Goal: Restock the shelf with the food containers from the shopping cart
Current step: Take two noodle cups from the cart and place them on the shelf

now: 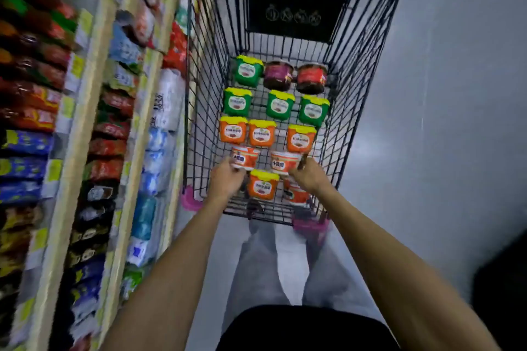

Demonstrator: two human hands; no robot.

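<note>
The black wire shopping cart stands in front of me with several food containers on its floor: green tubs, orange tubs and dark jars. Both my arms reach in over its near rim. My left hand has its fingers closed on a red-and-white cup at the near left. My right hand curls around the right side of a second red-and-white cup. Another orange tub sits between my hands. A third cup lies partly hidden under my right wrist.
A tall shelf packed with blurred bagged goods runs along the left, close to the cart's side. Pink handle ends mark the cart's near corners. Grey floor stretches to the right. My legs stand just behind the cart.
</note>
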